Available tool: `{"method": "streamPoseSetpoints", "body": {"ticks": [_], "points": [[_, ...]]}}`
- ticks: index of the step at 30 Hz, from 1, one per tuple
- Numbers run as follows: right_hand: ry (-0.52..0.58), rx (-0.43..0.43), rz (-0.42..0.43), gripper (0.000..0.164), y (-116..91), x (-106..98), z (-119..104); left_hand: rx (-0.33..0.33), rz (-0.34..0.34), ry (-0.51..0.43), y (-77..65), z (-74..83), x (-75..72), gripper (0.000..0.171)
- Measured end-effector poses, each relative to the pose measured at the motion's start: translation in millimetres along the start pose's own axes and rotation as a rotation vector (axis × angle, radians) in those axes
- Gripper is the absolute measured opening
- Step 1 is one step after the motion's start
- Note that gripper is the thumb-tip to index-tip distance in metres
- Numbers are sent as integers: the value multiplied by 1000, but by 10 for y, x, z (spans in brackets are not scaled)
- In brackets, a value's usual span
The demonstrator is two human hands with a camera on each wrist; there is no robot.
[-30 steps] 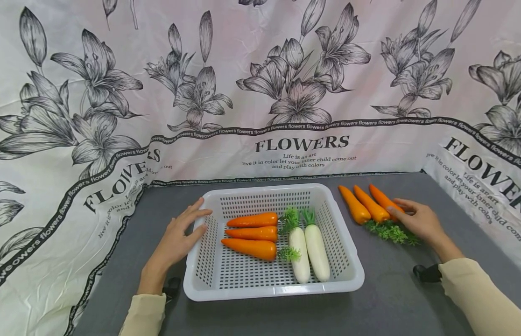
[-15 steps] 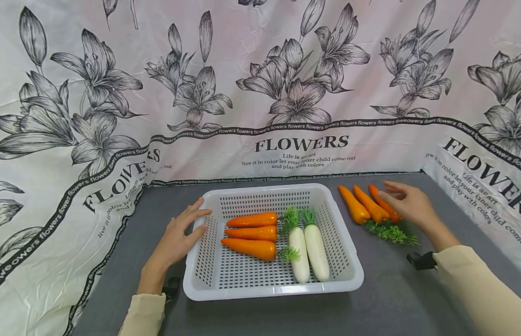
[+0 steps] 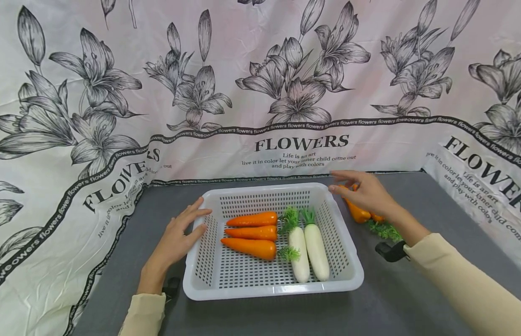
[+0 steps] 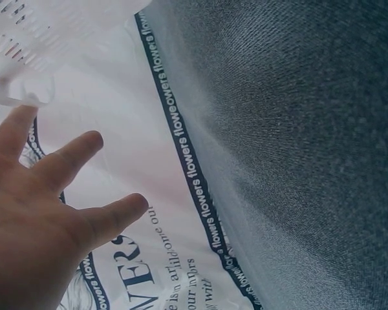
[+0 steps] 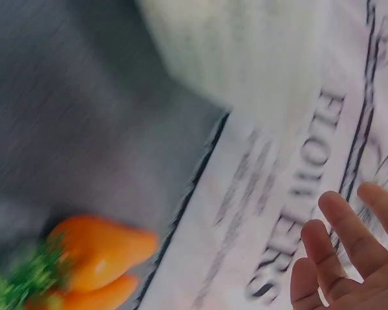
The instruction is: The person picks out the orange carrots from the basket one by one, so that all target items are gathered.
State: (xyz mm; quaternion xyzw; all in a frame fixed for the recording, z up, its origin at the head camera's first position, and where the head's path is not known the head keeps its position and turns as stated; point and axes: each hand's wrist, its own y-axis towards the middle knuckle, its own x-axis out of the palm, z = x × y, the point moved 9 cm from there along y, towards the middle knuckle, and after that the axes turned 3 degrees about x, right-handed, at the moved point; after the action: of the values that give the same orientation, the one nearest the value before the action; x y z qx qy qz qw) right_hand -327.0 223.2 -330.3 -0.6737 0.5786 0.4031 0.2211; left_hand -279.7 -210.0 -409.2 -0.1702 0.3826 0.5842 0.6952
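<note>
A white perforated plastic basket sits on the dark table. My left hand rests on its left rim, fingers spread, as the left wrist view also shows beside the basket wall. Near the basket's back right corner is my right hand, fingers extended and holding nothing. Inside the basket lie three orange carrots with tips pointing left, and two white radishes with green tops. Outside, to the right, more carrots lie partly hidden behind my right hand; the right wrist view shows orange carrots with leafy greens.
Behind the table hangs a white curtain printed with lilies and the word FLOWERS, its lower edge meeting the table's back. The grey tabletop extends around the basket on both sides. Green carrot leaves lie right of the basket.
My right hand has let go of the rightmost loose carrot, lifted, and moved left to the basket's back right corner. My left hand and the basket have stayed in place.
</note>
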Motion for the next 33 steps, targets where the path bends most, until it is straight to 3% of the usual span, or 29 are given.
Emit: {"method": "streamPoseSetpoints", "body": {"ticks": [12, 23, 27, 33], "points": [[19, -154, -96, 50, 70, 322, -651, 15, 2, 1, 21, 8, 12, 41], [57, -248, -190, 48, 69, 664, -1016, -6, -2, 7, 1, -13, 4, 41], [71, -260, -232, 46, 68, 806, -1093, -7, -3, 1, -2, -4, 3, 41], [100, -344, -274, 39, 42, 1039, -1183, 10, 1, 2, 4, 1, -1, 40]]}}
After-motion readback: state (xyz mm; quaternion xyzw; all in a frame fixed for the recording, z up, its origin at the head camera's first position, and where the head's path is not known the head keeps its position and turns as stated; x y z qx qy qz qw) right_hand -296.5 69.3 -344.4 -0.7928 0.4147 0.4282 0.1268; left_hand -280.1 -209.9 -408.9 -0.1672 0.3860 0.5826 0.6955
